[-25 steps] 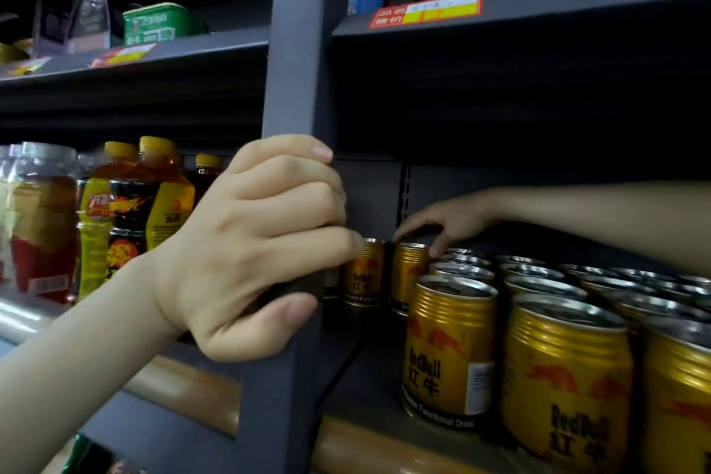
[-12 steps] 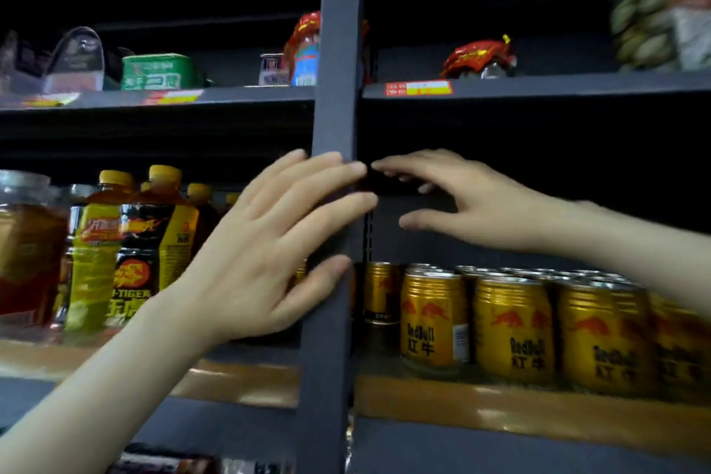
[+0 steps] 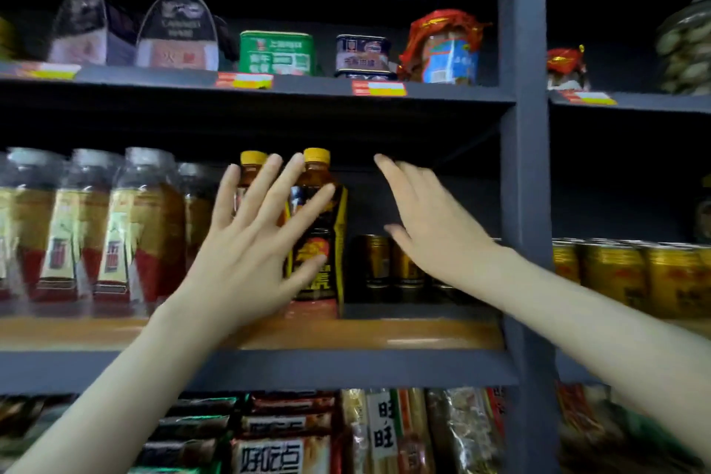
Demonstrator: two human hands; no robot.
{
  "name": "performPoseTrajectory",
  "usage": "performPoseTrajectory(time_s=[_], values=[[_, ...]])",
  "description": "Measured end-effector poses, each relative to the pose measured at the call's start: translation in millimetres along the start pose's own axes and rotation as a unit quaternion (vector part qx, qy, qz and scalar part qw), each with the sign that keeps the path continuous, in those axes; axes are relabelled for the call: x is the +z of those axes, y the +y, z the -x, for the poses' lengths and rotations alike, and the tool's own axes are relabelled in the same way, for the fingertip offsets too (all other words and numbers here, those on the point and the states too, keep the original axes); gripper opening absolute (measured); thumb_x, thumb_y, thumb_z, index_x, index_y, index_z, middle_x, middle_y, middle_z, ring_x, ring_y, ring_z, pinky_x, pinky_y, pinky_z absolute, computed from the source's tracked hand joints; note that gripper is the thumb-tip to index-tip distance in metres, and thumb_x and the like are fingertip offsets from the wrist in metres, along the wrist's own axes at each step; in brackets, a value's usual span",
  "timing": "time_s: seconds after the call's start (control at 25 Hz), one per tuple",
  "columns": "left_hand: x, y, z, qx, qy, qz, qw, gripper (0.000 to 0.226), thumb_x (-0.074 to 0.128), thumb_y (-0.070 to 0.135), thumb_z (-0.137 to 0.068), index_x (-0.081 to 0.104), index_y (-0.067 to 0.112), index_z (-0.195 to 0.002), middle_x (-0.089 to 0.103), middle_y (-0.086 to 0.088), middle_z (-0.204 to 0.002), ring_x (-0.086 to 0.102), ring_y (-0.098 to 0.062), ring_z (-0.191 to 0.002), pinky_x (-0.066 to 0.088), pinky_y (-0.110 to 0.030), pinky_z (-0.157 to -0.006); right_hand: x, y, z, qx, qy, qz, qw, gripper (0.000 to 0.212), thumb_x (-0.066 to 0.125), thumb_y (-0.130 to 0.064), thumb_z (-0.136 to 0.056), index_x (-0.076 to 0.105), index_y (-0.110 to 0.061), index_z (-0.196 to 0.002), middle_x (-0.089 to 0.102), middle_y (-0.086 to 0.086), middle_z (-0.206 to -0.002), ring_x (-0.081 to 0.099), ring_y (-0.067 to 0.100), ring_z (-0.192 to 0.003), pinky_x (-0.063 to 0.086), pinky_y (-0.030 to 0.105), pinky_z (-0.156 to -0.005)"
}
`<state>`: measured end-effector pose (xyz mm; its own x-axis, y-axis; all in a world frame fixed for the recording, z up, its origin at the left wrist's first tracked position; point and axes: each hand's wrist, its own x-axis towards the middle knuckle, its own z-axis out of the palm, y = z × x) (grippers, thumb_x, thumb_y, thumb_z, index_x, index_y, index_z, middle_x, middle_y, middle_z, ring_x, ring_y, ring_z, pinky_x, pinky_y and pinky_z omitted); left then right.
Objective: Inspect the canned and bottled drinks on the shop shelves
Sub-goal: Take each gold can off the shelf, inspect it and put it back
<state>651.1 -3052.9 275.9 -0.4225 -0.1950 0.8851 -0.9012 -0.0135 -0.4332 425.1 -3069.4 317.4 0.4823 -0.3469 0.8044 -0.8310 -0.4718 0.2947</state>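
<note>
Yellow-capped energy drink bottles (image 3: 325, 239) with black and yellow labels stand on the middle shelf (image 3: 365, 335). My left hand (image 3: 254, 242) is spread open right in front of them, fingers apart, hiding part of the left bottle. My right hand (image 3: 427, 215) is open in the air just right of the bottles, above a few gold cans (image 3: 379, 262) set back on the shelf. More gold cans (image 3: 631, 273) stand in the right bay. Clear-capped bottles of amber drink (image 3: 115, 227) fill the shelf's left part.
A grey upright post (image 3: 523, 165) divides the two bays. The top shelf (image 3: 307, 87) carries tins and jars behind price tags. Snack packets (image 3: 292, 435) crowd the shelf below.
The view has shifted left. Both hands moved off the upright post area and leftward; the left hand now covers the yellow-capped bottles and the right hand hovers beside them.
</note>
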Motion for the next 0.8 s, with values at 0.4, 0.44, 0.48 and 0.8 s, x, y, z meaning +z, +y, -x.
performPoseTrajectory(time_s=[0.4,0.44,0.48,0.8], values=[[23,4,10,-0.040,0.056,0.077,0.995,0.068,0.032,0.059,-0.090,0.030,0.029,-0.151,0.021,-0.016,-0.159,0.016,-0.034,-0.147,-0.001,-0.055,-0.117,98,46,-64,-0.168,-0.412,0.467,0.764,0.086,0.053,-0.017,-0.095,-0.011,-0.017,-0.152,-0.010,0.005,-0.161,-0.008,0.027,-0.148,0.007,0.044,-0.120],[24,2,11,-0.039,0.061,0.079,0.994,0.067,0.032,0.058,-0.091,0.030,0.029,-0.151,0.022,-0.017,-0.158,0.017,-0.035,-0.147,-0.001,-0.055,-0.117,100,47,-68,-0.206,-0.421,0.489,0.736,0.086,0.053,-0.018,-0.095,-0.011,-0.017,-0.151,-0.011,0.005,-0.161,-0.008,0.027,-0.148,0.007,0.044,-0.120],[25,0,12,-0.037,0.065,0.078,0.994,0.067,0.031,0.058,-0.091,0.031,0.029,-0.151,0.023,-0.017,-0.158,0.018,-0.035,-0.146,-0.001,-0.055,-0.117,103,50,-70,-0.230,-0.429,0.501,0.716,0.086,0.053,-0.018,-0.095,-0.012,-0.018,-0.151,-0.013,0.005,-0.161,-0.009,0.027,-0.148,0.007,0.045,-0.119],[33,2,12,-0.024,0.073,0.085,0.993,0.067,0.032,0.054,-0.092,0.029,0.025,-0.152,0.024,-0.017,-0.157,0.019,-0.035,-0.146,0.004,-0.055,-0.117,123,75,-67,-0.275,-0.413,0.444,0.746,0.099,0.056,-0.012,-0.092,-0.029,-0.030,-0.140,-0.020,0.002,-0.155,0.009,0.033,-0.145,0.032,0.051,-0.109]])
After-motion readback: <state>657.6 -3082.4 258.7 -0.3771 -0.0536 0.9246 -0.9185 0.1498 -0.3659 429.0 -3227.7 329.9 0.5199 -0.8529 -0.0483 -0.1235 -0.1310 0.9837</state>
